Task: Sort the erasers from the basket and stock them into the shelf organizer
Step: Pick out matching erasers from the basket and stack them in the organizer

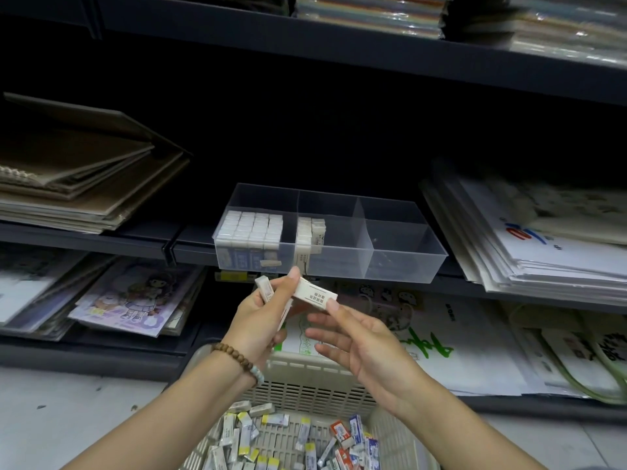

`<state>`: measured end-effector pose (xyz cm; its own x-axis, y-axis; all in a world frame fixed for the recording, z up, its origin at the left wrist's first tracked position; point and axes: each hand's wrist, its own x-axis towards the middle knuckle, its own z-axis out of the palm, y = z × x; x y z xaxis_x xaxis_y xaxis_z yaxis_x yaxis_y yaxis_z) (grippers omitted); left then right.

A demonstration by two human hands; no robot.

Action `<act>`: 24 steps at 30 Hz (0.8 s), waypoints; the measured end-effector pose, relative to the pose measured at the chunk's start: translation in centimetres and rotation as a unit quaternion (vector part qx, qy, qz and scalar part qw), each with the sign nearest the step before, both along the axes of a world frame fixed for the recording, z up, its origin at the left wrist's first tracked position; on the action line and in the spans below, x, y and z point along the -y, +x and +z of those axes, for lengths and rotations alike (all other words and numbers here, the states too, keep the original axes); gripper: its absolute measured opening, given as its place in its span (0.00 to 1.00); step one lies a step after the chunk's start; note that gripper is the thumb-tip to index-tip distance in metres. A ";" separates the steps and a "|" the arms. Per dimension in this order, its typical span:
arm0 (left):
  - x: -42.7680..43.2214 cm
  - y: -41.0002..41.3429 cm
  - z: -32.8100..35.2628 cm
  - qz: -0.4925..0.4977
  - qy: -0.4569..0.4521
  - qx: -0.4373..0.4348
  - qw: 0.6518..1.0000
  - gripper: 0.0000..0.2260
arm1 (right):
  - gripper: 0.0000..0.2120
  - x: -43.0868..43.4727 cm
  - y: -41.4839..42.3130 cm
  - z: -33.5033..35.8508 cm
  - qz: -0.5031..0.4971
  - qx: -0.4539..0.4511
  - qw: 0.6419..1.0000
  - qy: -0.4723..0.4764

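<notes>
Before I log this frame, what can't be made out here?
Head view only:
- print on the white eraser held by the left hand: too small to read.
- count of erasers in that hand: the hand itself covers some.
- the basket: near part cut off by the bottom edge, forearms cover more.
- the organizer stock count: top erasers hide those below.

Clear, glossy plastic shelf organizer (pixel 403 262); matt cream slotted plastic basket (pixel 305 385) at six o'clock; wooden-bead bracelet (pixel 237 357); matt brown card sketchbooks (pixel 78 157) at nine o'clock.
</notes>
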<state>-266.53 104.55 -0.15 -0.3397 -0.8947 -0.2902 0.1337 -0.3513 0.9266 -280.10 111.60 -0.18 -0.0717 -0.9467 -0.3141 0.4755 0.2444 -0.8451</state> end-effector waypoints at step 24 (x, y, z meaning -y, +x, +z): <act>3.5 2.8 2.5 0.025 -0.018 -0.043 0.999 0.20 | 0.13 13.6 -6.7 9.5 0.233 -0.665 0.704 -0.089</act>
<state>-263.73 101.03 2.37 -0.3171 -0.9200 -0.2301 0.2294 -0.3098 0.9227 -286.78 98.05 9.28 0.1418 -0.9806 -0.1356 -0.8613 -0.0547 -0.5051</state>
